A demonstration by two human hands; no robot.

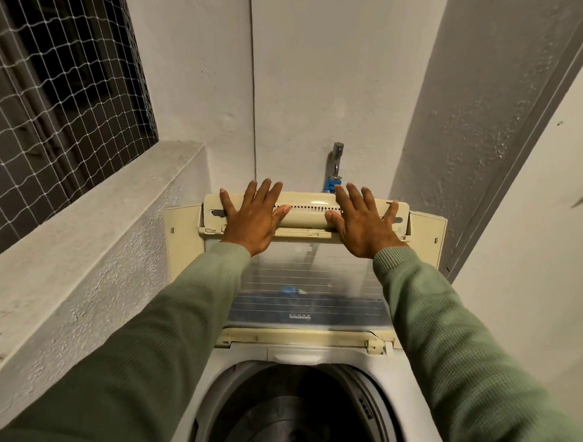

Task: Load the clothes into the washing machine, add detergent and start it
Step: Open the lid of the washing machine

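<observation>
Right below the person, the washer (242, 355) has its round tub (293, 420) wide open. It is dark in there, so I cannot tell if any clothes are inside. I see no soap either. The lid (310, 279) is tipped up and folded back, so the hole is free for loading. Two green sleeves (141, 348) reach out to it. The left hand (255, 215) and right hand (364, 223) lie flat on the lid's top bar, fingers spread, holding nothing. I think they press it back so it won't fall shut. Behind the lid is a tap (336, 155) with a blue end, I guess to give the washer water.
</observation>
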